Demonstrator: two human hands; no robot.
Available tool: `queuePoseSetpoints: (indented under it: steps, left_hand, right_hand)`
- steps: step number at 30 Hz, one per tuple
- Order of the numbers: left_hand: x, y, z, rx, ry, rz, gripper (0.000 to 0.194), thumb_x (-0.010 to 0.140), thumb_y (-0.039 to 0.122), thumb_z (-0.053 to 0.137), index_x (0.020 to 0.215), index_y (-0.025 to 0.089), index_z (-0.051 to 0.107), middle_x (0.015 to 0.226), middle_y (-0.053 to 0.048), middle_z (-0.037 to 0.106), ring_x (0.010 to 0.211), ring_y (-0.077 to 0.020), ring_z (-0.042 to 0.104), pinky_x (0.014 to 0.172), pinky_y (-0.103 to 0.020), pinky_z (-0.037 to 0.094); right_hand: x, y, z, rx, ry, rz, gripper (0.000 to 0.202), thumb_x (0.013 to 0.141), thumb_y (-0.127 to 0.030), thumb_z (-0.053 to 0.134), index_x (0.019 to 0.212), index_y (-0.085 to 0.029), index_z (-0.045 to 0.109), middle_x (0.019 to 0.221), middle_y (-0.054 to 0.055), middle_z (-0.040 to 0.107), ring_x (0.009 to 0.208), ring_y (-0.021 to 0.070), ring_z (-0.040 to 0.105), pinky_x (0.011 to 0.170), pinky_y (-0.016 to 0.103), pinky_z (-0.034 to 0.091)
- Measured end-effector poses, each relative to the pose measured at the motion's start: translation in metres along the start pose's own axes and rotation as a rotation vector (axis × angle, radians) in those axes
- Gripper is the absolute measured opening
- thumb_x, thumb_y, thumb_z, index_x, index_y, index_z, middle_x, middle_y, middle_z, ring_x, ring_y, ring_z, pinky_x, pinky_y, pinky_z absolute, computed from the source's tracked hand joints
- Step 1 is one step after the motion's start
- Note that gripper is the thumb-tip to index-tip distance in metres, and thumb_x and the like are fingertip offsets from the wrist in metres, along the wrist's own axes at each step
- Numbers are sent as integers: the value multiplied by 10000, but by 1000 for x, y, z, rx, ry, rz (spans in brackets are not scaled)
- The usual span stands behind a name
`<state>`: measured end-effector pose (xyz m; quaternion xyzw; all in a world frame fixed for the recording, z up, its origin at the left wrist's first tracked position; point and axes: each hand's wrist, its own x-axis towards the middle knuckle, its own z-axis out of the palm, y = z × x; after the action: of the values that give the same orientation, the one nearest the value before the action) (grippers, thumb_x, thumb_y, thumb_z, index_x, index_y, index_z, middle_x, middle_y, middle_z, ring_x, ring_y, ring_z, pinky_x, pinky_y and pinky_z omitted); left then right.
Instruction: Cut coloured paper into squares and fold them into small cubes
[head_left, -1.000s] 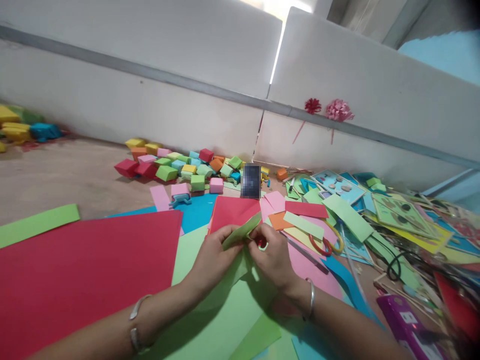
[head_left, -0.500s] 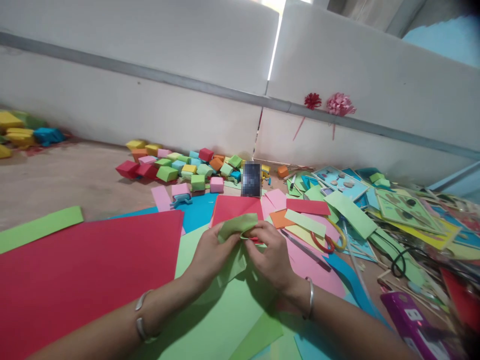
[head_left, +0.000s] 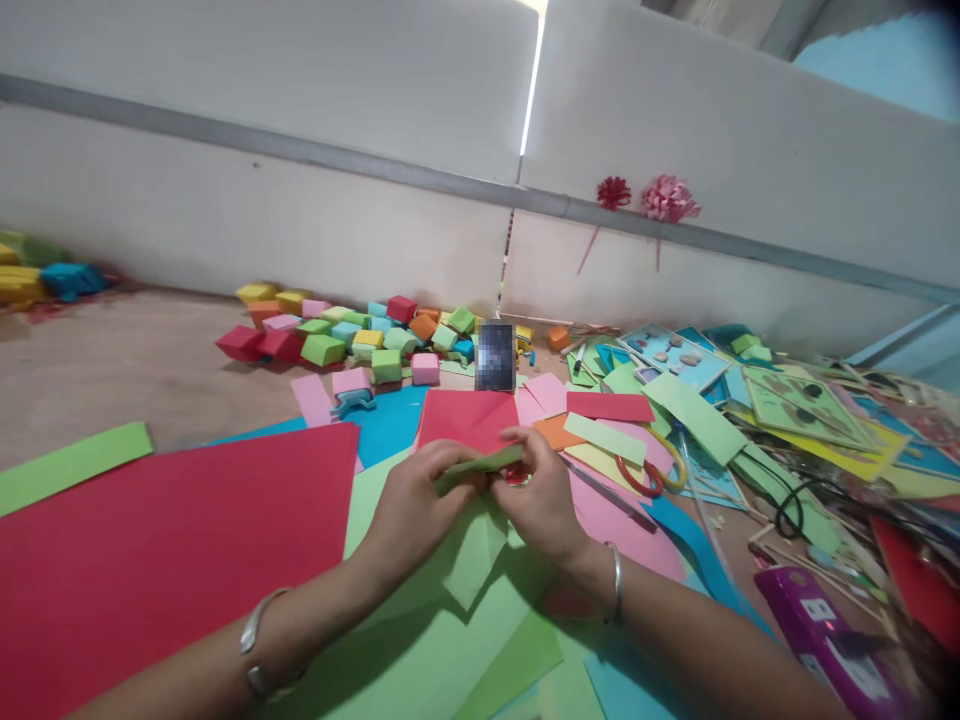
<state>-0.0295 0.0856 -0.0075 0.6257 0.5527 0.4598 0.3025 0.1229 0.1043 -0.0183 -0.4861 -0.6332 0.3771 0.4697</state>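
Wall and surface: a pale wall (head_left: 300,205) closes the far side, with a brown surface (head_left: 165,350) in front of it
Grip: the left hand (head_left: 424,500) and right hand (head_left: 544,505) both pinch the green paper (head_left: 474,570), close together, thumbs toward the near side
Green paper: near middle, over a large green sheet (head_left: 371,505), its upper edge between the fingers and a pointed flap hanging below; the folds inside the grip are hidden
Risk in the fold: uneven finger pressure could set a crooked crease, and the hands pulling apart could tear it
Left: a large red sheet (head_left: 172,540)
Right: scissors (head_left: 613,497) on pink paper (head_left: 600,535), near the right hand
Risk at the scissors: a wide swing of that hand could knock them or drag loose paper
Far: paper boxes (head_left: 386,366) crowd before the wall, well apart from the hands
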Motion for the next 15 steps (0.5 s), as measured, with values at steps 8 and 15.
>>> queuePoseSetpoints:
  steps: [8,15]
  left_hand:
    - [1,-3,3,-95,41,-104,262,695,369,668,911,223,642,887,-29,709,816,-220,668,710,-331,515]
    - [-5,-3,8,-344,-22,-179,242,740,385,689,889,211,609,908,-40,686,797,-201,685,667,-299,553]
  right_hand:
    - [6,5,-4,-28,-28,-33,164,737,-199,568,837,-189,697,796,31,733,697,158,659,647,257,518]
    - [18,5,-10,-60,58,-42,118,733,-195,567,787,-191,672,709,1,693,612,138,614,605,246,510]
